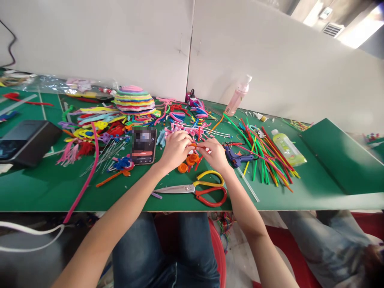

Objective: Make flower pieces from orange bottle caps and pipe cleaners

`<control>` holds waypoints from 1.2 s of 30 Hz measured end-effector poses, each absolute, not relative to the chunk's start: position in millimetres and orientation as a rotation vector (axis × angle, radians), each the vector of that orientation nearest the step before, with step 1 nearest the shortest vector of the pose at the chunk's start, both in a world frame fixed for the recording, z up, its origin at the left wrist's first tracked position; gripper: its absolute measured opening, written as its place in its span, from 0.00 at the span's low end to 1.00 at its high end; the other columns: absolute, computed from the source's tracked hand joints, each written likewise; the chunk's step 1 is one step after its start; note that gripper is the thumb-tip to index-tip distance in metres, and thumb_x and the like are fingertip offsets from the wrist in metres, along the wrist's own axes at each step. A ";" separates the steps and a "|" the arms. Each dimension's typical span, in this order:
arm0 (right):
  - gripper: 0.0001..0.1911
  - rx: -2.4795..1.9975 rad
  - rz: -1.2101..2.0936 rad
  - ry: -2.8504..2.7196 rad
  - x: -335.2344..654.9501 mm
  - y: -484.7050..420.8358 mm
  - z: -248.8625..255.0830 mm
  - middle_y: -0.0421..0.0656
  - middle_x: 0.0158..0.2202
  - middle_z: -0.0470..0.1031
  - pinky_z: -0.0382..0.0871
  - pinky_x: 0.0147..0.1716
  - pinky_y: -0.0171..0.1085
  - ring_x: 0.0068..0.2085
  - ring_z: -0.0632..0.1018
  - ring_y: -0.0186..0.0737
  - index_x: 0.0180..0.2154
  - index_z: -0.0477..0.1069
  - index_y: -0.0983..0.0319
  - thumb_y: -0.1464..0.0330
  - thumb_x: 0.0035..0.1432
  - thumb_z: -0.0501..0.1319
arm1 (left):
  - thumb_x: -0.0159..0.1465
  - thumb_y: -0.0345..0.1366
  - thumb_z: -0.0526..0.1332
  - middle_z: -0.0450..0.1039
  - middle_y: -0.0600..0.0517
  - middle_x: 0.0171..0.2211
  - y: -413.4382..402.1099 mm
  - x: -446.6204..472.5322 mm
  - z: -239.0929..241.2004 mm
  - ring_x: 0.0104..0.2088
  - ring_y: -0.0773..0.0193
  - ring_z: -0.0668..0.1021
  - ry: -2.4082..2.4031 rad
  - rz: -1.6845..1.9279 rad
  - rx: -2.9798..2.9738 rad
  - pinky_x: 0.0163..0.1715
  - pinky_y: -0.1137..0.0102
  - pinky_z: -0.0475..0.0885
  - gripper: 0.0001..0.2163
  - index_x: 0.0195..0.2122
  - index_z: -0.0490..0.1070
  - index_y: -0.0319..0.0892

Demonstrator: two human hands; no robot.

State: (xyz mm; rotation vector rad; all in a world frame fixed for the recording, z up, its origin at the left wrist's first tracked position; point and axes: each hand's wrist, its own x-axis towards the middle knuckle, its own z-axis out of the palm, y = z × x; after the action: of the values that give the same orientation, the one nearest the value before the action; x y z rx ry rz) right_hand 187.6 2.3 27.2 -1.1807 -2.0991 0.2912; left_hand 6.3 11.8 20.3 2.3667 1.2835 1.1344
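Note:
My left hand [175, 150] and my right hand [216, 154] meet over the green table [45, 188], both pinching an orange pipe cleaner [196, 146] stretched between their fingertips. Just below the hands lie several coiled orange pipe-cleaner pieces [189, 162]. Scissors [196, 189] with yellow and red handles rest closer to me, blades pointing left. A blue glue gun [237, 157] lies right beside my right hand.
A phone [144, 146] lies left of my left hand. Colourful pipe cleaners [99, 132] and a striped stack [134, 101] fill the left; loose sticks [267, 160] fan out right. A pink bottle [238, 96], a green bottle [288, 149], a black box [27, 142]. Another person's legs [327, 240] at right.

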 end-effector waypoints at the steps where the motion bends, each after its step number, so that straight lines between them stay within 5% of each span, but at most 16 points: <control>1: 0.08 -1.168 0.316 -2.116 188.2 2.9 26.7 0.42 0.30 0.76 0.64 0.39 0.39 0.34 0.71 0.39 0.34 0.77 0.59 0.66 0.60 0.59 | 0.60 0.33 0.61 0.75 0.46 0.41 12.5 3.8 21.3 0.52 0.50 0.70 1.252 1.093 2.423 0.55 0.52 0.59 0.04 0.27 0.71 0.43; 5: 0.08 -1.070 0.469 -2.145 187.1 3.3 25.3 0.40 0.28 0.73 0.63 0.38 0.38 0.33 0.71 0.37 0.30 0.74 0.59 0.66 0.60 0.59 | 0.58 0.38 0.64 0.75 0.48 0.38 17.4 -3.9 24.0 0.51 0.51 0.71 1.034 1.072 2.450 0.58 0.52 0.55 0.06 0.25 0.72 0.44; 10: 0.12 -1.132 0.556 -1.767 174.7 -2.4 21.9 0.40 0.28 0.70 0.64 0.34 0.37 0.31 0.69 0.35 0.31 0.69 0.60 0.60 0.60 0.56 | 0.62 0.50 0.57 0.76 0.47 0.40 13.6 3.7 26.0 0.46 0.55 0.74 0.989 1.339 1.854 0.51 0.59 0.66 0.16 0.30 0.76 0.44; 16: 0.18 -1.110 0.820 -1.481 160.8 -5.4 14.9 0.39 0.27 0.67 0.63 0.28 0.33 0.27 0.67 0.32 0.32 0.66 0.61 0.51 0.57 0.56 | 0.53 0.45 0.68 0.75 0.45 0.47 5.8 18.5 15.8 0.50 0.52 0.75 0.858 1.330 1.383 0.49 0.60 0.71 0.13 0.36 0.79 0.43; 21: 0.16 -1.142 0.828 -1.449 157.9 -5.7 11.4 0.39 0.27 0.68 0.64 0.27 0.33 0.26 0.67 0.31 0.31 0.67 0.62 0.55 0.56 0.58 | 0.54 0.42 0.66 0.77 0.47 0.42 2.8 30.3 3.0 0.47 0.56 0.76 1.018 1.525 1.361 0.52 0.60 0.69 0.09 0.32 0.80 0.43; 27: 0.09 -1.148 0.603 -1.669 158.2 -5.7 11.3 0.43 0.32 0.74 0.67 0.33 0.36 0.32 0.72 0.35 0.35 0.72 0.61 0.64 0.59 0.56 | 0.50 0.43 0.68 0.74 0.47 0.41 9.2 34.2 1.3 0.44 0.57 0.76 1.049 1.561 1.071 0.43 0.64 0.71 0.10 0.27 0.77 0.41; 36: 0.07 -1.200 0.440 -2.022 176.9 2.7 17.1 0.43 0.32 0.76 0.66 0.37 0.36 0.34 0.74 0.37 0.35 0.75 0.60 0.66 0.59 0.59 | 0.57 0.41 0.63 0.72 0.48 0.36 22.0 3.4 9.1 0.42 0.55 0.73 1.259 1.349 2.011 0.49 0.57 0.64 0.08 0.25 0.73 0.43</control>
State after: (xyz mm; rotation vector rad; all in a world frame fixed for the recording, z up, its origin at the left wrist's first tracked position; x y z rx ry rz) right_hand 176.9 2.7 17.1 -1.2000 -2.0216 0.4395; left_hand 3.4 22.0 9.1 2.0105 1.2591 1.3487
